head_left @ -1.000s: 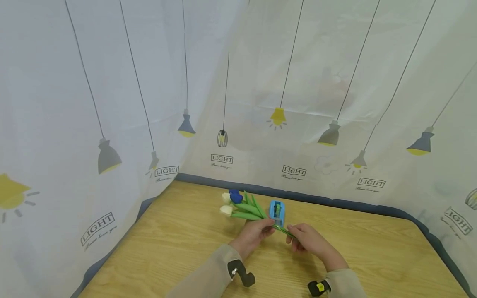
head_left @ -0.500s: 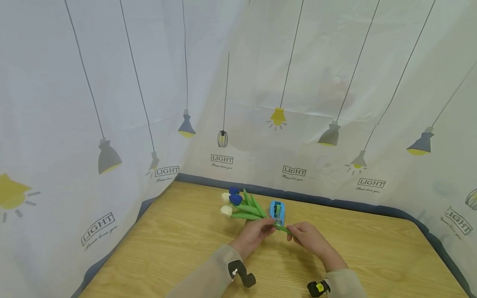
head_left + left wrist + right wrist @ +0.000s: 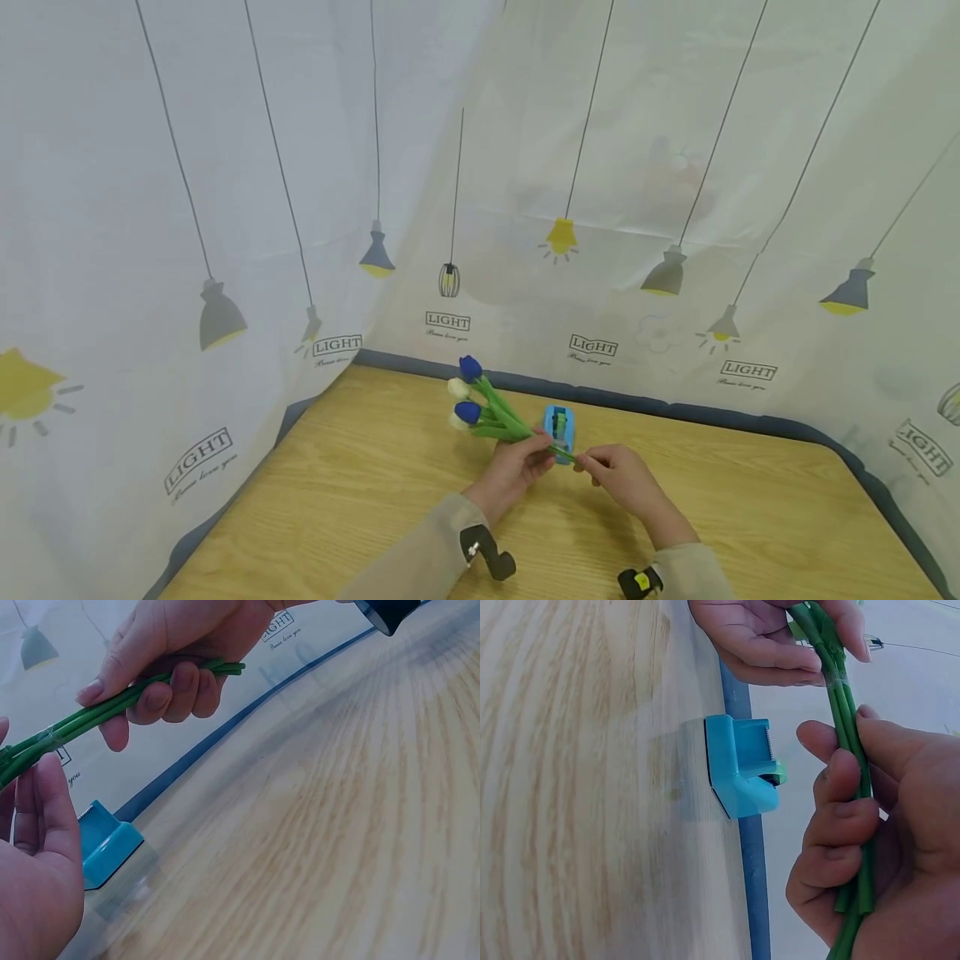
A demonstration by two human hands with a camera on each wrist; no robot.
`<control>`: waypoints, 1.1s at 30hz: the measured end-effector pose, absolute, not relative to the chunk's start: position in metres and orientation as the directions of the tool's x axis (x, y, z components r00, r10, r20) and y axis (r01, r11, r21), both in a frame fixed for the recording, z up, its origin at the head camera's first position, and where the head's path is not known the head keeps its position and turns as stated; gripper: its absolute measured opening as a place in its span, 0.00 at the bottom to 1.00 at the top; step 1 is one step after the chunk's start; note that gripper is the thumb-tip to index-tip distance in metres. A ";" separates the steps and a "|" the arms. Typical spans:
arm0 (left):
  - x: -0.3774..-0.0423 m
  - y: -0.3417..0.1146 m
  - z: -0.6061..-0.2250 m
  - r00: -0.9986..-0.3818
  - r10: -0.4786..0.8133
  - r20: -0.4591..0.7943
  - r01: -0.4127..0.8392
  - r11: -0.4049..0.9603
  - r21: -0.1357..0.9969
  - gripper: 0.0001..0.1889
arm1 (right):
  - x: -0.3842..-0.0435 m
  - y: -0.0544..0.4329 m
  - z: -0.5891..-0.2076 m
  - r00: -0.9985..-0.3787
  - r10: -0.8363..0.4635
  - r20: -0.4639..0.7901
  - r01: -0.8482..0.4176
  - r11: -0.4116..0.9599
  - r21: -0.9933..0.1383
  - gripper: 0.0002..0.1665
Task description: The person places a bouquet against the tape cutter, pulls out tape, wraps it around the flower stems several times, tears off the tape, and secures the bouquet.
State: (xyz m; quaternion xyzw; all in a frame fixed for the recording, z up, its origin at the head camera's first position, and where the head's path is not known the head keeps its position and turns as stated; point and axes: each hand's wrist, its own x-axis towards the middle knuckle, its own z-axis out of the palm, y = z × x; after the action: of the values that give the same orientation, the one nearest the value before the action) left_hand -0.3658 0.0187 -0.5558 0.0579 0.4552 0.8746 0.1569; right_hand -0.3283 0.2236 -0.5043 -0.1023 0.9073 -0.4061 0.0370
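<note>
The bunch of tulips [image 3: 504,408] has turned since half a second ago: the blue flowers, close together then, now sit apart, one at the top [image 3: 470,368] and one lower [image 3: 467,412], with a white flower [image 3: 458,388] between them. Another white flower is partly hidden behind the lower blue one. Compared with a second ago, a shorter stretch of stem [image 3: 841,712] shows between the hands in the head view.

The left hand [image 3: 513,468] pinches the stems just below the leaves; the right hand [image 3: 624,479] has its fingers curled round their lower ends. A clear, shiny band [image 3: 835,679] circles the stems beside the left fingers. The bunch is held above the wooden table [image 3: 360,500].

The blue tape dispenser [image 3: 568,432] stays on the table just beyond the hands, its near end partly covered by the stems in the head view. Behind it hangs a pale curtain [image 3: 517,275] printed with lamps.
</note>
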 end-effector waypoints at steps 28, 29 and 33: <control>-0.365 0.018 -0.558 -0.957 0.273 -0.099 -0.235 -0.528 0.816 0.05 | -0.329 0.220 -0.507 -0.982 -0.185 0.029 -0.148 0.675 -0.722 0.12; -0.365 0.018 -0.558 -0.957 0.273 -0.096 -0.231 -0.523 0.820 0.06 | -0.328 0.220 -0.506 -0.982 -0.190 0.021 -0.146 0.672 -0.726 0.13; -0.366 0.018 -0.559 -0.953 0.296 -0.067 -0.216 -0.506 0.835 0.08 | -0.326 0.222 -0.502 -0.975 -0.222 -0.003 -0.145 0.648 -0.748 0.18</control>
State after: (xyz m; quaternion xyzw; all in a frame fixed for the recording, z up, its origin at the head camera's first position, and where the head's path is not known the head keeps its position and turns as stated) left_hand -0.3656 0.0181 -0.5590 0.0424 0.4747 0.8666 0.1477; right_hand -0.3262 0.2216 -0.5017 -0.1011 0.9064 -0.4073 0.0472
